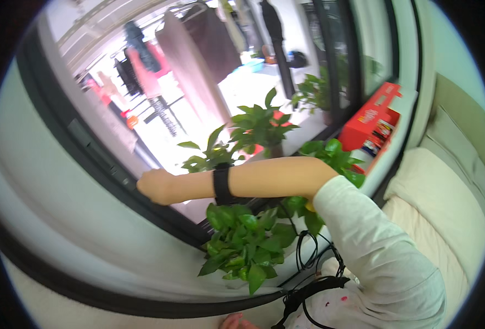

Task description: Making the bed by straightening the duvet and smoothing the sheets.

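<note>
My right arm, in a pale sleeve with a black band at the wrist, stretches left across the windowsill and its plants. At the end of it, my right hand (157, 186) is closed at the inner edge of the dark window frame (108, 164); the fingertips are hidden. Only a small part of my left hand (236, 322) shows at the bottom edge, low by my body, and its fingers are mostly cut off. Below my right forearm grows a leafy green plant (248, 241). More potted plants (261, 129) stand beyond the arm.
On the sill at the right lies a red box (370, 118) with small packages in it. Black cables (308, 252) loop beside the near plant. Clothes (190, 60) hang beyond the window. A cream pillow (432, 192) rests against a headboard at the right.
</note>
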Tool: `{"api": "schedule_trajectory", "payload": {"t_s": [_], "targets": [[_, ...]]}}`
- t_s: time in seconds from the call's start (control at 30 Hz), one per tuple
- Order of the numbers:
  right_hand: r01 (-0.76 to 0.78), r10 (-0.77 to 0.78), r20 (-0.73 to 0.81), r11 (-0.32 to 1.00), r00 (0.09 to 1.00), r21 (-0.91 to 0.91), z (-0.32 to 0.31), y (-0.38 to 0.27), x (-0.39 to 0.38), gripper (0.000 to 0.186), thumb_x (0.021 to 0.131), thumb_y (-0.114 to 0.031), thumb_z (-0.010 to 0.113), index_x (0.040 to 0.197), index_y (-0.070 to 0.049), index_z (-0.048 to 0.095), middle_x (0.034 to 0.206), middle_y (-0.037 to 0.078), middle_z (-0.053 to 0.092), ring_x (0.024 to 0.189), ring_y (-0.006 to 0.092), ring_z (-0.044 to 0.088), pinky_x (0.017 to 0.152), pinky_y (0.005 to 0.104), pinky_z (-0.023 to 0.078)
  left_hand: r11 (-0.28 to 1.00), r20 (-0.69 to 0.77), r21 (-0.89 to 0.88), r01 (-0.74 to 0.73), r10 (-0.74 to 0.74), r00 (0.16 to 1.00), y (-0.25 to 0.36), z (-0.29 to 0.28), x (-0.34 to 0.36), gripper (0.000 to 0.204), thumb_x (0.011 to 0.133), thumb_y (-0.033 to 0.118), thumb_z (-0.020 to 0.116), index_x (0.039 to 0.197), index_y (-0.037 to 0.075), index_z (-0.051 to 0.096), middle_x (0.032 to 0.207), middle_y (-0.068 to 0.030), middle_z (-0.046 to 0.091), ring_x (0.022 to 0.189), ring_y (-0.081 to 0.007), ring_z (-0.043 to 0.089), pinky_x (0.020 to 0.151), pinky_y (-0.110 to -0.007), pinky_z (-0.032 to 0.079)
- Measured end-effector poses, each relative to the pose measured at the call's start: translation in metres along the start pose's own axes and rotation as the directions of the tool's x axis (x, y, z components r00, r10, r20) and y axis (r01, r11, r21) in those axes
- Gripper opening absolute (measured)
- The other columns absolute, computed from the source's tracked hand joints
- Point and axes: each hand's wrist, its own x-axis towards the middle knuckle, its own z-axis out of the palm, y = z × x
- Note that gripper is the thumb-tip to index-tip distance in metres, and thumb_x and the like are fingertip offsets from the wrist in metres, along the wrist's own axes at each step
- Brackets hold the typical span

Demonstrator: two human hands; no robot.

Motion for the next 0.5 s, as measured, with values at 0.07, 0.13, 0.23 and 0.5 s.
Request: {"api": "schedule_trajectory", "payload": {"t_s": [0.07, 0.13, 0.23, 0.5], "targets": [[0.015, -0.018, -0.084, 0.999, 0.996, -0.033, 0.001, 0.013, -0.001, 0.015, 0.068, -0.01, 0.062, 0.079, -0.001, 0.066, 0.086, 0.021, 0.064, 0.084, 0.0351, 0.063, 0.07, 0.0415, 0.052, 0.996, -0.139, 0.086, 0.037, -0.025, 0.99, 0.019, 0.02, 0.029, 0.023, 0.085, 0.019, 0.056, 0.1, 0.002, 0.05, 0.097, -0.0156, 0.049, 0.083, -0.0245, 0.051, 0.076, -0.038, 0.042], [0.053, -0.057, -0.069, 0.997, 0.996, -0.054, -0.007, 0.002, -0.019, 0.017, 0.064, -0.01, 0.062, 0.078, -0.001, 0.066, 0.082, 0.019, 0.064, 0.08, 0.0352, 0.063, 0.069, 0.043, 0.051, 0.998, -0.123, 0.057, 0.002, 0.005, 0.992, 0.008, 0.022, 0.012, 0.023, 0.085, 0.018, 0.055, 0.098, 0.0, 0.05, 0.095, -0.0157, 0.05, 0.081, -0.0243, 0.051, 0.075, -0.037, 0.043], [0.086, -0.084, -0.137, 0.996, 0.987, 0.009, -0.035, -0.017, -0.064, 0.012, 0.063, -0.008, 0.058, 0.071, 0.0, 0.063, 0.075, 0.02, 0.062, 0.074, 0.0377, 0.062, 0.065, 0.0444, 0.05, 0.984, -0.054, -0.176, -0.04, 0.031, 0.998, 0.005, 0.034, 0.01, 0.021, 0.087, 0.017, 0.053, 0.096, -0.002, 0.05, 0.091, -0.0163, 0.051, 0.077, -0.0243, 0.052, 0.07, -0.035, 0.044], [0.214, -0.451, -0.585, 0.877, 0.675, -0.43, -0.102, -0.074, -0.204, 0.015, 0.061, -0.024, 0.062, 0.059, -0.011, 0.054, 0.056, 0.004, 0.056, 0.051, 0.0238, 0.058, 0.043, 0.0353, 0.044, 0.875, 0.64, -0.429, 0.225, 0.119, 0.759, 0.029, 0.077, -0.006, 0.046, 0.08, 0.019, 0.058, 0.12, 0.003, 0.043, 0.108, -0.0187, 0.049, 0.101, -0.0297, 0.046, 0.093, -0.041, 0.035]]}}
